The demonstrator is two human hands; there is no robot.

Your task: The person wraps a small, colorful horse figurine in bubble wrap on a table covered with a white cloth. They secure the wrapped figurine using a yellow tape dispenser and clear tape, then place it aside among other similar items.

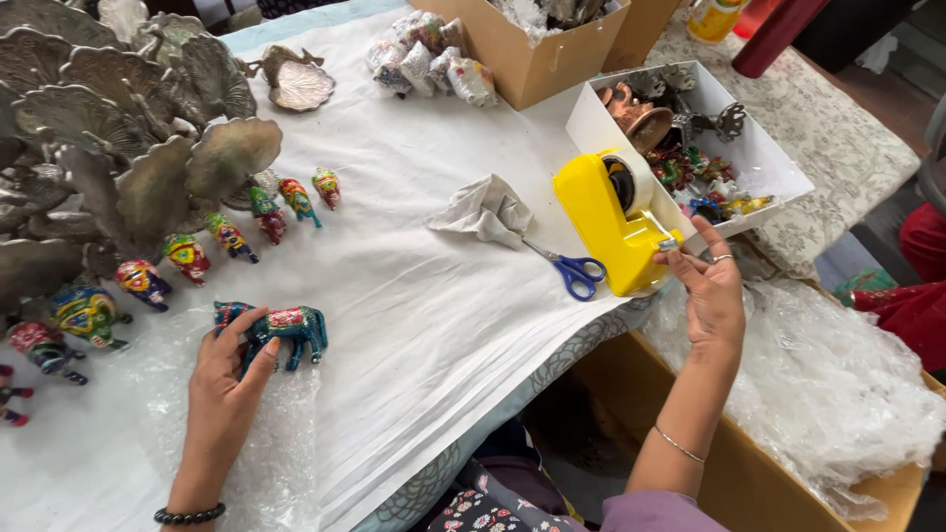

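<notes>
My left hand (225, 386) rests on a painted blue-green animal figurine (286, 330) that lies on a sheet of bubble wrap (266, 453); thumb and fingers grip its back end. My right hand (709, 291) reaches to the front of a yellow tape dispenser (613, 222) and pinches the end of the clear tape at its cutter. Blue-handled scissors (570, 268) lie just left of the dispenser.
A row of painted figurines (229, 236) and brass peacock-shaped pieces (118, 128) fill the left. A crumpled cloth (488, 209), a white box of trinkets (729, 158), a cardboard box (537, 49), wrapped items (429, 54) and a bin of bubble wrap (818, 384) surround.
</notes>
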